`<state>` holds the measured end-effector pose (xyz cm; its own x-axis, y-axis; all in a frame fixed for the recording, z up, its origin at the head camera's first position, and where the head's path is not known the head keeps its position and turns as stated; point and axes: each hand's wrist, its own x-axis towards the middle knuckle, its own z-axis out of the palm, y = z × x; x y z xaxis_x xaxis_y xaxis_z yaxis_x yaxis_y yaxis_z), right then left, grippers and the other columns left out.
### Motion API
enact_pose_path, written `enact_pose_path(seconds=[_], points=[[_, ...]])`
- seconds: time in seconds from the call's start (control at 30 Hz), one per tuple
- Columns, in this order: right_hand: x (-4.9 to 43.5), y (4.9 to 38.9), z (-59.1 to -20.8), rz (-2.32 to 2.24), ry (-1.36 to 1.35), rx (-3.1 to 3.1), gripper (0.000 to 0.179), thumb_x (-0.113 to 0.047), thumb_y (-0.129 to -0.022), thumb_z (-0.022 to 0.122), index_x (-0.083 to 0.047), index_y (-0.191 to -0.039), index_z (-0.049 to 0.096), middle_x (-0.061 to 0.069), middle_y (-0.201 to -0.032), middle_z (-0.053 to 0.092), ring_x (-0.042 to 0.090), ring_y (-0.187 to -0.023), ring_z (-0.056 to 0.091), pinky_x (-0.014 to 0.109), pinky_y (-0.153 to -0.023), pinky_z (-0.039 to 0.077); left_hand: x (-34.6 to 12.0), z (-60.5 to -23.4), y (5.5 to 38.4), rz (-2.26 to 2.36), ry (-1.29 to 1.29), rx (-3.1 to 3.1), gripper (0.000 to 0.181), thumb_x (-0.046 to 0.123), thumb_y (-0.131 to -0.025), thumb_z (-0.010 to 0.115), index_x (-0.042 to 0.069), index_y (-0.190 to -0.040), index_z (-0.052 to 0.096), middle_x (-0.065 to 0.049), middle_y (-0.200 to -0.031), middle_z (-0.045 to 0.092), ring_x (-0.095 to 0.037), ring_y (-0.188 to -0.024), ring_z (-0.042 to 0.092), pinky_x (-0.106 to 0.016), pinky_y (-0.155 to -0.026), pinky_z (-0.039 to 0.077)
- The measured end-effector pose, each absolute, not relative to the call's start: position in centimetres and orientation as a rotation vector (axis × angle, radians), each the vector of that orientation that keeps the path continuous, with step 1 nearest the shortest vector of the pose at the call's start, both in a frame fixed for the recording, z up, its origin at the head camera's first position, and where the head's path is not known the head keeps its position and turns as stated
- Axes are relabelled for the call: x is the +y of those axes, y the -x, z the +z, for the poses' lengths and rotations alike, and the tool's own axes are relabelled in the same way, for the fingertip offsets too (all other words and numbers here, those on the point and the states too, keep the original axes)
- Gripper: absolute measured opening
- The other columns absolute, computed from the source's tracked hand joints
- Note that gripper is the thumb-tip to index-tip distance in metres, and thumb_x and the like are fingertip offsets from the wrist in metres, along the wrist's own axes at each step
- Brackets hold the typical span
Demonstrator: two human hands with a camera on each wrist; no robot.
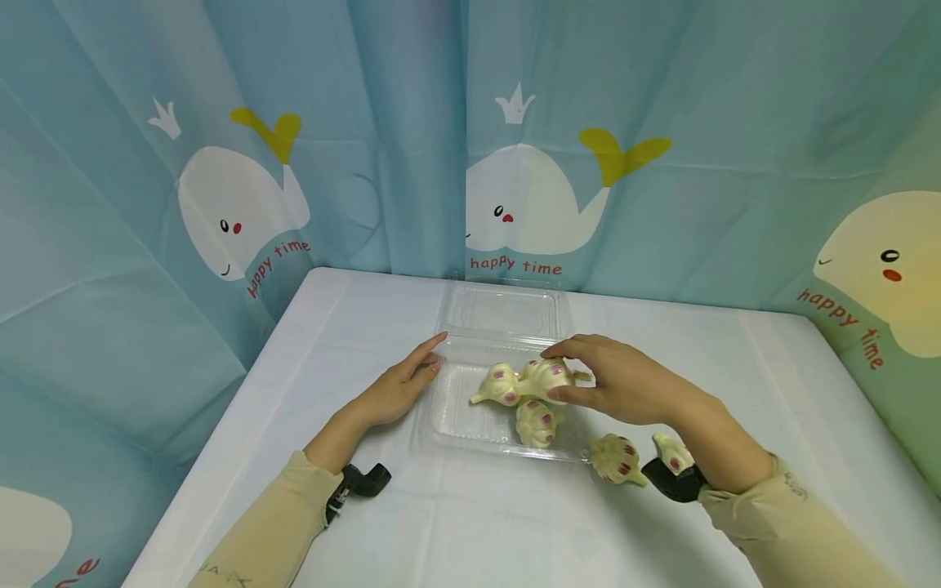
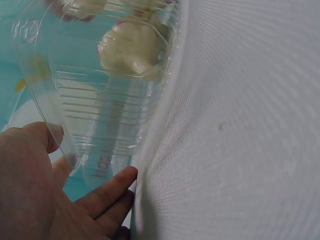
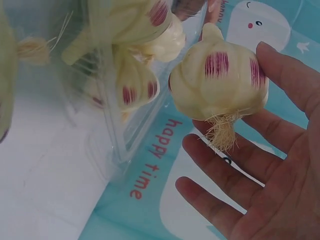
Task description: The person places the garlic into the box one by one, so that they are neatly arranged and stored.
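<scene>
While the right hand [image 1: 625, 380] pinches one cream-and-purple garlic bulb [image 3: 218, 80], the spread left hand [image 1: 397, 390] touches one clear plastic box [image 1: 457, 412]: two bulbs [image 1: 500, 384] inside, two others [image 1: 616, 460] lower right.

Soft light, faint shadows, glints on container [image 1: 466, 420]

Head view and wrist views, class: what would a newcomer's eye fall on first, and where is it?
Probably the big white whales printed on the mostly blue curtain behind the table. Next comes the garlic bulb that the right hand holds over the clear container, its purple streaks plain in the right wrist view. Two more bulbs lie outside the container, near the right wrist.
</scene>
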<state>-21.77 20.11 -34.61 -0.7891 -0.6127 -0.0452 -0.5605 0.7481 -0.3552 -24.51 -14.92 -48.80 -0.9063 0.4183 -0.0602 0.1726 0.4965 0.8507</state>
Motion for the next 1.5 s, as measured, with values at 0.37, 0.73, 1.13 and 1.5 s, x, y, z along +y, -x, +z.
enact_pose_path(seconds=[0.37,0.73,1.13,1.5], points=[[19.1,21.9,-35.0,-0.509,0.983,2.753,0.053,-0.041,-0.097,0.074,-0.013,-0.140,0.063,0.000,-0.136,0.066,0.020,-0.117,0.063,0.048,-0.101,0.052,-14.9,-49.0,24.4,1.374,-0.493,2.475,0.054,0.053,-0.111,0.038,0.056,-0.160,0.017,-0.010,-0.160,0.046,-0.036,-0.150,0.041,-0.060,-0.123,0.031],[18.1,22.0,-35.3,-0.514,1.034,2.735,0.049,-0.040,-0.097,0.074,-0.017,-0.139,0.063,-0.002,-0.134,0.066,0.020,-0.120,0.062,0.045,-0.099,0.053,-14.9,-49.2,24.5,1.369,-0.499,2.483,0.056,0.053,-0.111,0.037,0.050,-0.163,0.018,-0.010,-0.159,0.047,-0.036,-0.150,0.042,-0.059,-0.122,0.032],[16.9,21.9,-35.6,-0.507,1.059,2.728,0.048,-0.041,-0.097,0.074,-0.018,-0.138,0.064,-0.005,-0.129,0.065,0.013,-0.112,0.064,0.042,-0.097,0.054,-14.8,-49.1,24.5,1.373,-0.487,2.480,0.054,0.052,-0.111,0.037,0.052,-0.162,0.018,-0.010,-0.160,0.046,-0.035,-0.150,0.041,-0.060,-0.123,0.030],[15.6,21.8,-35.9,-0.515,1.089,2.708,0.048,-0.044,-0.096,0.074,-0.020,-0.136,0.066,-0.008,-0.123,0.062,0.008,-0.102,0.063,0.039,-0.093,0.055,-14.9,-49.1,24.6,1.369,-0.500,2.487,0.054,0.051,-0.112,0.038,0.053,-0.162,0.018,-0.010,-0.159,0.047,-0.036,-0.150,0.041,-0.060,-0.123,0.030]])
